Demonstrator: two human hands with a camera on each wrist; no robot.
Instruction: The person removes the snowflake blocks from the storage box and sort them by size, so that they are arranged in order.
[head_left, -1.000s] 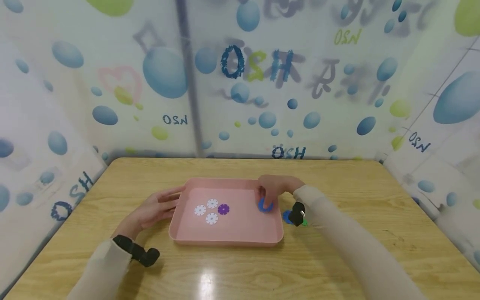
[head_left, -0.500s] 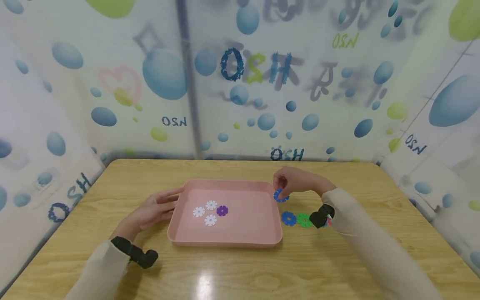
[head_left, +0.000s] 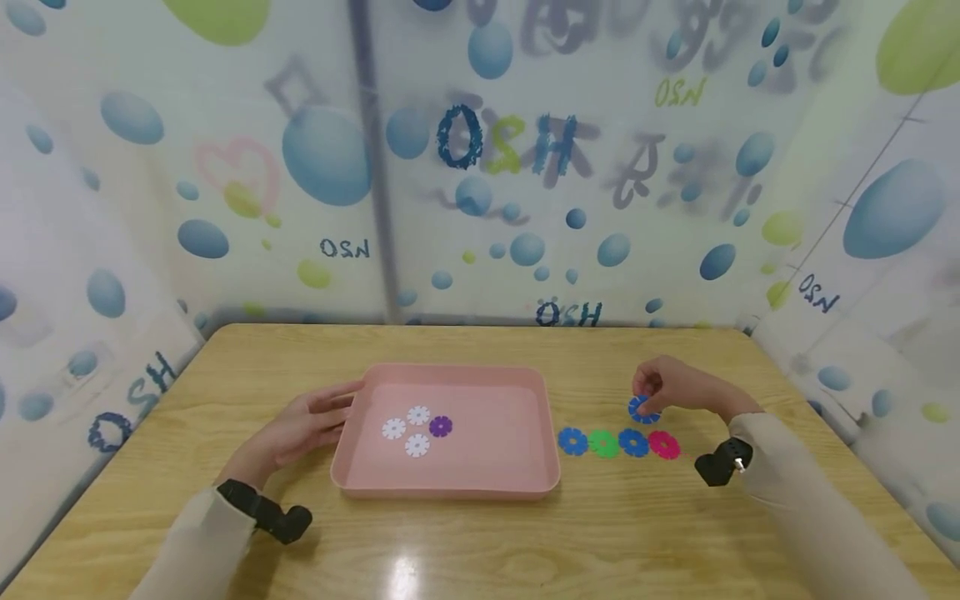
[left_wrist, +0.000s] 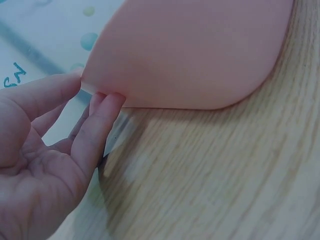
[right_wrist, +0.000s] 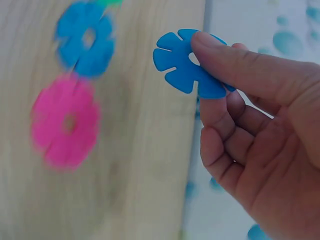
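Observation:
My right hand [head_left: 678, 387] pinches a blue notched plastic disc [right_wrist: 182, 62] between thumb and fingers, held over the table to the right of the pink tray [head_left: 480, 493]. Just in front of it lies a row of notched discs: a blue disc [head_left: 573, 442], a green disc [head_left: 603, 443], another blue disc [head_left: 633, 442] and a pink disc [head_left: 664, 445]. On the tray's left side, my left hand [head_left: 307, 425] has its fingers extended, fingertips at the outer wall [left_wrist: 185, 60]. Inside the tray are several white discs [head_left: 417, 445] and one purple disc [head_left: 441, 426].
The wooden table [head_left: 480, 550] runs back to a wall covering [head_left: 465, 208] printed with blue and green drops. Similar covering hangs at both sides. Each wrist wears a black camera mount [head_left: 722, 463].
My right hand has lifted the blue disc out of the tray and carried it to the right, past its rim. The row of discs is now uncovered. My left hand stays at the tray.

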